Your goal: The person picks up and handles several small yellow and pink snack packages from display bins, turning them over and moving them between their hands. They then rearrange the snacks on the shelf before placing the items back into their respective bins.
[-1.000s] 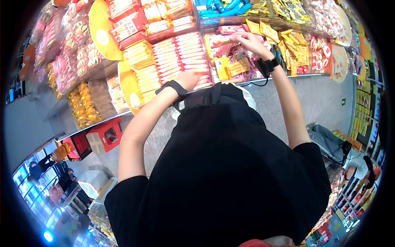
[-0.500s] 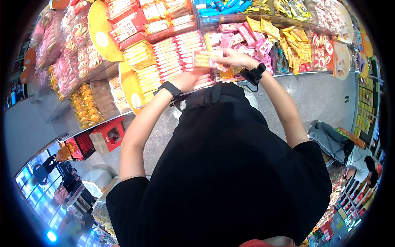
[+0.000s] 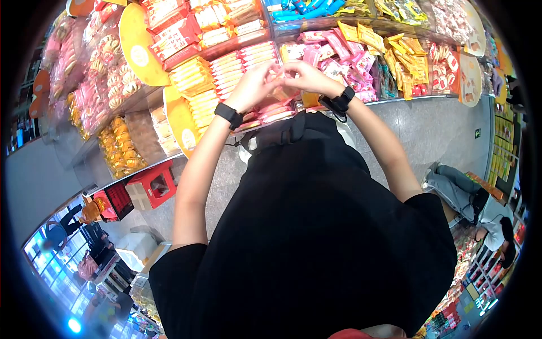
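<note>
My left hand and my right hand meet over a compartment of pink-wrapped snack packets. The fingertips of both hands are pinched close together. Whatever lies between them is too small and covered by the fingers to make out. Stacked pink and white packets run up behind my left hand. Yellow packets are lined up left of it. Beyond my right hand lies a heap of bright pink packets.
A yellow rounded divider panel stands at the left of the packets. Red-wrapped bags and blue packets fill the farther row. A red box sits on the floor at left. Another person is at the far right.
My left hand has risen from the near pink packets to meet my right hand. The clear-and-yellow packet seen in my right hand earlier no longer shows plainly.
</note>
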A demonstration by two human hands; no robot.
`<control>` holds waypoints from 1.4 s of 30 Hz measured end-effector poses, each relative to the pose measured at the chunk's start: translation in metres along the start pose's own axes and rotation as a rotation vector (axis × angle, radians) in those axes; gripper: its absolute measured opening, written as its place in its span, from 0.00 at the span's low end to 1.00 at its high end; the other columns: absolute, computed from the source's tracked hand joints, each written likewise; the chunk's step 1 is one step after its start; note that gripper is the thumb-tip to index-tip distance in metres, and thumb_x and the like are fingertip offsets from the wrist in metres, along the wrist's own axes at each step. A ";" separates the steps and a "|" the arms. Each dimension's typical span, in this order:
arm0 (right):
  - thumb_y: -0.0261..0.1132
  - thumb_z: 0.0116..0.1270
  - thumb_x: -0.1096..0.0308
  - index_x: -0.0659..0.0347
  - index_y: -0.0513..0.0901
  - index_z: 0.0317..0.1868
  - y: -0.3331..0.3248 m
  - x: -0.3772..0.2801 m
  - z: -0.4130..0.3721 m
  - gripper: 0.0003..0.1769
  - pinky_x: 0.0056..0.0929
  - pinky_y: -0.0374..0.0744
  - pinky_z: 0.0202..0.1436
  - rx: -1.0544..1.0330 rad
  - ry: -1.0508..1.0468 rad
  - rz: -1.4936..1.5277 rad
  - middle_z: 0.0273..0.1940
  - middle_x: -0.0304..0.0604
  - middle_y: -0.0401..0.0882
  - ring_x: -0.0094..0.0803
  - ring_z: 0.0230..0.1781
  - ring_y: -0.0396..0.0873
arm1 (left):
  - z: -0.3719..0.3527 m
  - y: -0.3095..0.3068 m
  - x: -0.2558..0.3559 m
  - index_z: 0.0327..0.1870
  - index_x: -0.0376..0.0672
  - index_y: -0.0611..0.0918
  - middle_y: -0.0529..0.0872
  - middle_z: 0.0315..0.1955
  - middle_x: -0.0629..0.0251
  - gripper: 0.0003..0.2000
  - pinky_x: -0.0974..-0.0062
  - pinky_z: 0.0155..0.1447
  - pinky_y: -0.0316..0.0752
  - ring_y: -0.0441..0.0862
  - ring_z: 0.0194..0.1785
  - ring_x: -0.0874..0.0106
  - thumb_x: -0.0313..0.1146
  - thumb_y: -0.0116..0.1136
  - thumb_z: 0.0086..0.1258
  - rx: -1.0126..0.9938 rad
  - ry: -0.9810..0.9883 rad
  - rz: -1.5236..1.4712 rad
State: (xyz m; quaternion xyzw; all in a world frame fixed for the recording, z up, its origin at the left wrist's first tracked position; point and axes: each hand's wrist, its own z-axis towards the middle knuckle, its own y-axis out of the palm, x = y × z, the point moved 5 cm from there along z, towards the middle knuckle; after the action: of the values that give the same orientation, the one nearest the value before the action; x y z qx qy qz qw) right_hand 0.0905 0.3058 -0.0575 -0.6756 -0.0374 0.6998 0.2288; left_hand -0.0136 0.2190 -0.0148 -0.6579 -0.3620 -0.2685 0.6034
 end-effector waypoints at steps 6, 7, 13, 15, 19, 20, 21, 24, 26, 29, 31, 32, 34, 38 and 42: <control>0.65 0.53 0.63 0.64 0.76 0.40 0.006 -0.003 -0.006 0.17 0.33 0.74 0.37 0.033 0.041 -0.237 0.32 0.45 0.75 0.38 0.34 0.75 | -0.009 0.004 -0.044 0.35 0.39 0.72 0.75 0.23 0.72 0.06 0.83 0.29 0.69 0.73 0.26 0.85 0.28 0.56 0.64 -0.103 -0.122 -0.236; 0.65 0.51 0.63 0.63 0.76 0.40 0.009 -0.002 -0.008 0.17 0.35 0.74 0.38 0.012 -0.009 -0.418 0.34 0.46 0.75 0.41 0.36 0.76 | -0.013 0.007 -0.050 0.35 0.39 0.72 0.75 0.23 0.72 0.06 0.84 0.30 0.69 0.73 0.27 0.85 0.27 0.56 0.64 -0.124 -0.181 -0.341; 0.63 0.50 0.66 0.61 0.77 0.35 0.020 -0.010 -0.011 0.12 0.37 0.76 0.38 -0.075 0.028 -0.655 0.32 0.44 0.75 0.43 0.36 0.77 | -0.017 0.012 -0.059 0.35 0.36 0.74 0.78 0.23 0.58 0.09 0.72 0.36 0.71 0.77 0.30 0.67 0.27 0.58 0.55 -0.155 -0.124 -0.007; 0.63 0.51 0.66 0.60 0.77 0.32 0.025 -0.012 -0.010 0.10 0.37 0.76 0.37 -0.110 0.010 -0.726 0.32 0.43 0.76 0.42 0.37 0.77 | -0.016 0.011 -0.055 0.36 0.37 0.75 0.80 0.26 0.54 0.10 0.68 0.38 0.72 0.79 0.33 0.61 0.28 0.58 0.54 -0.123 -0.064 0.077; 0.62 0.51 0.67 0.60 0.77 0.30 0.042 -0.012 -0.005 0.07 0.37 0.77 0.34 -0.141 -0.012 -0.799 0.32 0.43 0.76 0.42 0.34 0.78 | -0.016 0.022 -0.054 0.36 0.39 0.77 0.81 0.28 0.53 0.10 0.65 0.39 0.73 0.80 0.35 0.59 0.31 0.57 0.54 -0.141 -0.051 0.190; 0.61 0.51 0.67 0.60 0.77 0.30 0.050 -0.009 -0.003 0.07 0.38 0.77 0.34 -0.179 -0.003 -0.802 0.32 0.44 0.76 0.43 0.33 0.78 | -0.015 0.026 -0.054 0.35 0.39 0.77 0.82 0.28 0.54 0.10 0.64 0.39 0.73 0.80 0.35 0.58 0.31 0.58 0.53 -0.178 -0.052 0.310; 0.61 0.51 0.67 0.60 0.77 0.30 0.057 -0.004 -0.001 0.07 0.38 0.77 0.34 -0.178 -0.003 -0.802 0.32 0.44 0.76 0.43 0.33 0.78 | -0.015 0.030 -0.054 0.34 0.39 0.78 0.82 0.28 0.54 0.10 0.63 0.39 0.73 0.79 0.35 0.57 0.31 0.60 0.52 -0.216 -0.053 0.431; 0.61 0.50 0.69 0.63 0.76 0.31 0.063 -0.008 0.006 0.08 0.39 0.77 0.35 -0.131 -0.049 -0.661 0.32 0.48 0.76 0.45 0.32 0.78 | -0.017 0.031 -0.054 0.31 0.41 0.79 0.82 0.26 0.56 0.09 0.62 0.38 0.74 0.80 0.35 0.57 0.31 0.61 0.48 -0.211 -0.077 0.575; 0.60 0.50 0.70 0.64 0.76 0.33 0.053 -0.007 0.011 0.09 0.38 0.77 0.36 -0.085 -0.074 -0.558 0.32 0.49 0.76 0.45 0.33 0.78 | -0.017 0.031 -0.053 0.30 0.41 0.80 0.82 0.25 0.56 0.09 0.62 0.38 0.74 0.80 0.34 0.58 0.31 0.61 0.47 -0.191 -0.065 0.643; 0.60 0.49 0.71 0.66 0.76 0.35 0.037 -0.001 0.009 0.11 0.36 0.76 0.36 -0.134 -0.004 -0.416 0.32 0.50 0.76 0.44 0.34 0.78 | -0.018 0.037 -0.055 0.27 0.41 0.80 0.82 0.25 0.55 0.08 0.62 0.35 0.75 0.81 0.33 0.58 0.31 0.62 0.46 -0.190 -0.067 0.729; 0.60 0.51 0.70 0.66 0.76 0.34 0.037 0.014 0.003 0.10 0.35 0.75 0.36 -0.261 0.263 -0.105 0.30 0.50 0.77 0.43 0.32 0.78 | -0.017 0.039 -0.059 0.26 0.40 0.80 0.82 0.25 0.54 0.08 0.63 0.34 0.76 0.81 0.32 0.59 0.31 0.62 0.45 -0.184 -0.069 0.780; 0.59 0.51 0.69 0.66 0.77 0.33 0.041 0.023 -0.001 0.10 0.35 0.75 0.35 -0.252 0.422 0.113 0.28 0.51 0.78 0.43 0.31 0.78 | -0.015 0.040 -0.056 0.26 0.40 0.80 0.82 0.25 0.54 0.08 0.63 0.34 0.76 0.81 0.32 0.59 0.31 0.62 0.45 -0.187 -0.061 0.778; 0.59 0.50 0.69 0.66 0.77 0.32 0.042 0.026 0.002 0.10 0.36 0.75 0.34 -0.271 0.328 -0.064 0.27 0.51 0.78 0.43 0.29 0.78 | -0.014 0.041 -0.052 0.27 0.40 0.82 0.83 0.25 0.55 0.06 0.62 0.32 0.77 0.83 0.30 0.62 0.30 0.53 0.53 -0.199 -0.040 0.831; 0.58 0.50 0.68 0.62 0.78 0.27 0.044 0.006 0.006 0.06 0.41 0.75 0.29 -0.321 0.140 -0.524 0.24 0.51 0.78 0.45 0.25 0.78 | -0.008 0.044 -0.069 0.26 0.40 0.81 0.81 0.25 0.52 0.06 0.63 0.36 0.75 0.81 0.32 0.58 0.31 0.61 0.48 -0.193 -0.025 0.776; 0.59 0.50 0.66 0.58 0.79 0.24 0.046 0.008 0.002 0.05 0.42 0.75 0.29 -0.311 0.139 -0.738 0.22 0.48 0.78 0.45 0.27 0.79 | -0.010 0.049 -0.065 0.26 0.42 0.82 0.81 0.26 0.54 0.05 0.62 0.37 0.75 0.80 0.33 0.58 0.33 0.60 0.51 -0.290 0.006 0.662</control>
State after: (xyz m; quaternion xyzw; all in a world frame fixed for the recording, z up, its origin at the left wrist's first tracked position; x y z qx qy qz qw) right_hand 0.0764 0.2685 -0.0817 -0.6892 -0.3673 0.5091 0.3619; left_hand -0.0120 0.1989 -0.0946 -0.8173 -0.0859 -0.1090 0.5592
